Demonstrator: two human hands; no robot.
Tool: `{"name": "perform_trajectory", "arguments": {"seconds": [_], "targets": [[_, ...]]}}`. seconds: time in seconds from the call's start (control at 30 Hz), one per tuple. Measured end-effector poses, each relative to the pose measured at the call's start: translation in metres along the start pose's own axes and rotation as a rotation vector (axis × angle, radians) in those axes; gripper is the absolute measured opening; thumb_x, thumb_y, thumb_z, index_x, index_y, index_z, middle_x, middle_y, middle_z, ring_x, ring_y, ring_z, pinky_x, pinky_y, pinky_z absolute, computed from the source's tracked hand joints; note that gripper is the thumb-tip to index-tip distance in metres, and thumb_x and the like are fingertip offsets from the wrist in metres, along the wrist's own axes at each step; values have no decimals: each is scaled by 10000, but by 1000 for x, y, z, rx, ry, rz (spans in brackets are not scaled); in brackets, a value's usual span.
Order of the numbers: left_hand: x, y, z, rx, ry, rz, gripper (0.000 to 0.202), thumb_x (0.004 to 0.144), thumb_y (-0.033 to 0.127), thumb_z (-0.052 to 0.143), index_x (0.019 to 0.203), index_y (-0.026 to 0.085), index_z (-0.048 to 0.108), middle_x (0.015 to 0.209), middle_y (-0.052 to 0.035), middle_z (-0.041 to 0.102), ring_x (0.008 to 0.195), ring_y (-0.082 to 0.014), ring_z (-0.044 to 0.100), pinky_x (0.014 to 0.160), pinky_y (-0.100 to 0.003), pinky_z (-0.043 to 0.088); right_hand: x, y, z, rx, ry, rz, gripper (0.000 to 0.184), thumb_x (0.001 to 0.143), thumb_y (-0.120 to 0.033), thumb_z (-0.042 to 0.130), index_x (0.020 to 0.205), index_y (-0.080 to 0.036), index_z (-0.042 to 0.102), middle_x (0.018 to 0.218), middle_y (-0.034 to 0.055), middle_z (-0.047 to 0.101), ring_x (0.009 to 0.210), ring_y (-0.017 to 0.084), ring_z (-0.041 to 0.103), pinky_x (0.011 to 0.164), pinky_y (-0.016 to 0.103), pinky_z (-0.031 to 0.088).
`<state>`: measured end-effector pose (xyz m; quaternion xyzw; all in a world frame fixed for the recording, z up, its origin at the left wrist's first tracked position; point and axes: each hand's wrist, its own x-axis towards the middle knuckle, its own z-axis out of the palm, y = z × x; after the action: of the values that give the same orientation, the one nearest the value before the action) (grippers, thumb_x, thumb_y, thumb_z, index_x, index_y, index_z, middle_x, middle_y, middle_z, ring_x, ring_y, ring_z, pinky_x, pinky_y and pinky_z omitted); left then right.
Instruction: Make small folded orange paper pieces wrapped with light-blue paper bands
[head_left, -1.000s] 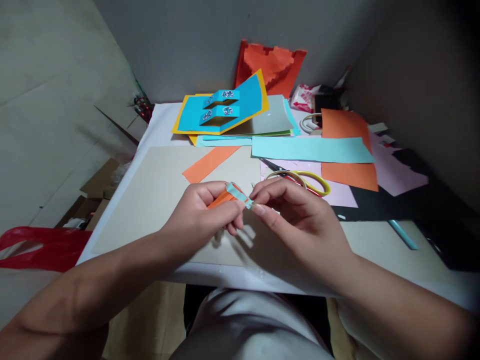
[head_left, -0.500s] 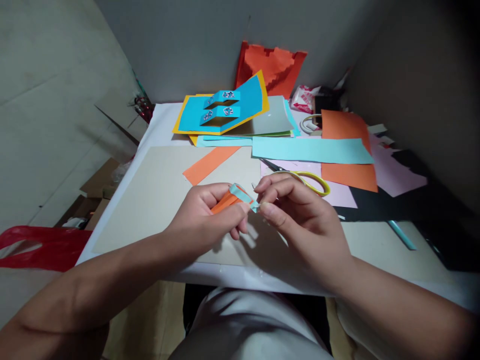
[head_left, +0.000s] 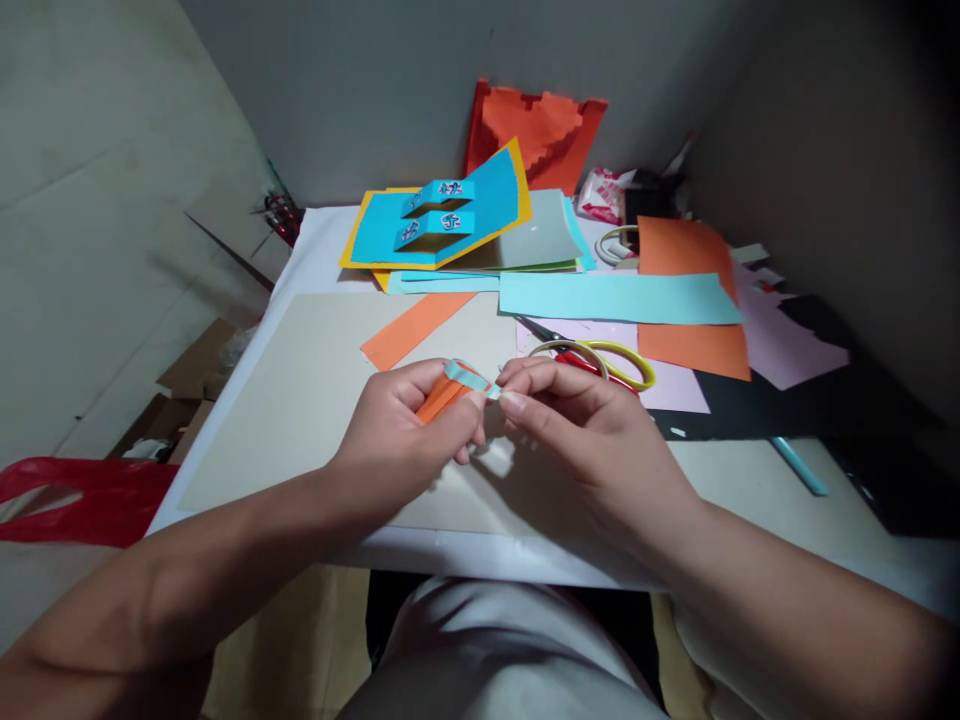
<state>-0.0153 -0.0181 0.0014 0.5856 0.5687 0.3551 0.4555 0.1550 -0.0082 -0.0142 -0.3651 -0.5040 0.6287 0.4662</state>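
My left hand (head_left: 409,415) is closed around a folded orange paper piece (head_left: 444,397), its thumb pressing on top. Across the far end of that piece runs a light blue paper strip (head_left: 466,375). My right hand (head_left: 581,410) pinches the strip's right tip between thumb and fingertips. A small pale bit shows at the pinch, too small to make out. Just beyond my right hand lie scissors (head_left: 559,340) with dark blades and a roll of tape (head_left: 592,350) beside their yellow and red handles.
A blue and yellow pop-up card (head_left: 491,205) stands at the back, near a red-orange paper card (head_left: 532,140). An orange strip (head_left: 416,330), a long light blue strip (head_left: 619,298) and an orange sheet (head_left: 694,350) lie on the table. A red plastic bag (head_left: 90,495) is at the left.
Both hands have shifted slightly left and away from me with the paper piece. My right fingers have closed in on the strip's tip. The tape roll and red handle show more.
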Motion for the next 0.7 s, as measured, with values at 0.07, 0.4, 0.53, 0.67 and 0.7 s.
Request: {"name": "perform_trajectory", "arguments": {"seconds": [0.07, 0.4, 0.53, 0.67, 0.7], "targets": [[0, -1, 2, 4, 13, 36, 264, 907, 286, 583, 659, 202, 606, 564, 35, 596, 529, -98, 545, 511, -202, 434, 1, 2, -1, 76, -48, 40, 116, 853, -266, 717, 793, -201, 643, 819, 3, 642, 793, 150, 620, 786, 298, 496], [-3, -2, 8, 91, 126, 122, 195, 880, 264, 579, 697, 199, 597, 603, 32, 588, 537, -104, 543, 530, -220, 451, 2, 4, 1, 160, 13, 73, 105, 812, -231, 765, 755, -184, 690, 751, -32, 643, 729, 79, 571, 704, 202, 458], [-3, -3, 11, 185, 202, 247, 194, 828, 191, 580, 634, 195, 582, 598, 27, 592, 545, -104, 529, 516, -212, 437, 3, 6, 2, 168, 6, 67, 118, 831, -230, 746, 746, -173, 687, 751, -27, 646, 716, 75, 573, 695, 203, 454], [-4, -5, 12, 274, 249, 324, 138, 809, 183, 586, 673, 200, 604, 626, 27, 613, 574, -109, 535, 542, -213, 450, 4, 7, 2, 158, 23, 72, 113, 824, -234, 752, 759, -168, 687, 748, -24, 641, 718, 83, 566, 702, 221, 448], [-4, -5, 12, 282, 256, 331, 128, 806, 182, 587, 681, 200, 606, 618, 30, 609, 568, -108, 531, 543, -212, 450, 4, 7, 2, 154, 27, 74, 115, 823, -236, 753, 760, -167, 686, 748, -24, 641, 717, 84, 564, 701, 224, 447]]}}
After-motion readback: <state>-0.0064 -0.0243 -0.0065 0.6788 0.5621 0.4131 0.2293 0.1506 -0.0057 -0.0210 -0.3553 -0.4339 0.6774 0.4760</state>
